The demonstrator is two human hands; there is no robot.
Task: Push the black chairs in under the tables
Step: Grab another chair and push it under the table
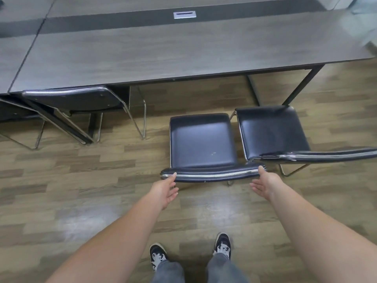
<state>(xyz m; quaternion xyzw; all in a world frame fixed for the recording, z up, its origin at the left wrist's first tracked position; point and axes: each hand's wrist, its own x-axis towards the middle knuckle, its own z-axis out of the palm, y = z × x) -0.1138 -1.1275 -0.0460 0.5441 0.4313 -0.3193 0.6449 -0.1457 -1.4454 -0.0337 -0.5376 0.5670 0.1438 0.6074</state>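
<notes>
A black chair [202,141] with a chrome frame stands on the floor in front of the grey wood-grain table [163,52], its seat fully out from under the tabletop. My left hand [166,189] is open at the left end of its backrest, thumb touching the rail. My right hand [264,181] is open at the right end, fingertips touching the rail. A second black chair [271,133] stands beside it on the right, also clear of the table. A third black chair [73,99] at the left sits tucked under the table edge.
A neighbouring table [12,54] joins at the left, with another chair frame [22,127] under it. Dark table legs [302,86] stand behind the right chair. A cable slot [184,14] sits in the tabletop. My shoes [222,246] stand on the wood-look floor.
</notes>
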